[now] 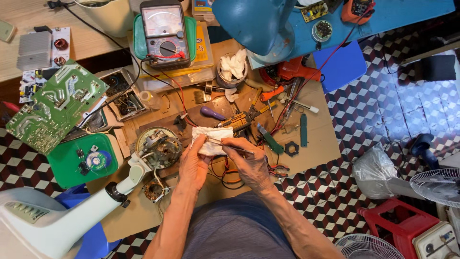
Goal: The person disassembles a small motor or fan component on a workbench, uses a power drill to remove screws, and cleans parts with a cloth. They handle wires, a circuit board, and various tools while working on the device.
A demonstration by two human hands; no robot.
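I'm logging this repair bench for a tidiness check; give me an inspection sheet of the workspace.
Surface: brown cardboard sheet on a tiled floor, crowded.
Job's things: white cloth and a thin metal rod; fan motor beside them.
Clutter: green circuit board, multimeter, purple-handled screwdriver, black nut.
Grippers: left hand clasps the cloth; right hand pinches the rod.
Cables: red lead and black lead cross the bench.
Surroundings: blue lamp, red stool, white fan stand.
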